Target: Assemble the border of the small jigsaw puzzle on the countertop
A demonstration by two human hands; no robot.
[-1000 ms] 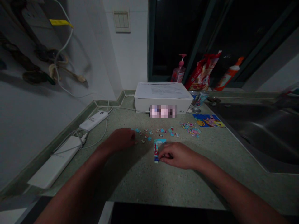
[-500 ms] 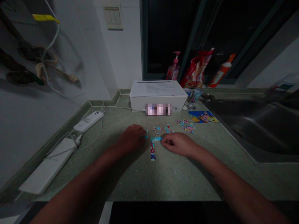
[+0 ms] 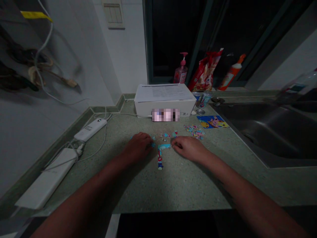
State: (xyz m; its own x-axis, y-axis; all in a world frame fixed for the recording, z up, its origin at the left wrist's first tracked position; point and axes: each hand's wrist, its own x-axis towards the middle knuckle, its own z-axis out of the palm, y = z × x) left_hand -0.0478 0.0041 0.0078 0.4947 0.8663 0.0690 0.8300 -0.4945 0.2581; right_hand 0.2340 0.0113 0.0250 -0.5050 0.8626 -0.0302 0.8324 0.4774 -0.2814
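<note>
An L-shaped run of joined jigsaw puzzle pieces [image 3: 160,158] lies on the counter between my hands, with a light-blue top row and a red and dark-blue column. My right hand [image 3: 189,147] is closed in a pinch just off the right end of that row; whatever its fingertips hold is too small to make out. To the left, my left hand [image 3: 138,147] rests on the counter with its fingers curled together beside small blue pieces [image 3: 153,144]; its fingertips are partly hidden. Loose pieces [image 3: 165,135] are scattered just beyond the row.
A pile of loose pieces [image 3: 195,131] lies right of centre, near a blue picture card [image 3: 213,121]. Behind stand a white box [image 3: 163,96] and a blurred-out phone [image 3: 165,115]. A sink [image 3: 260,132] is on the right; a power bank [image 3: 90,130] and power strip [image 3: 49,178] with cables lie left.
The whole view has shifted slightly. My right hand has drawn a little away from the right end of the joined row. My left hand stays by the small blue pieces.
</note>
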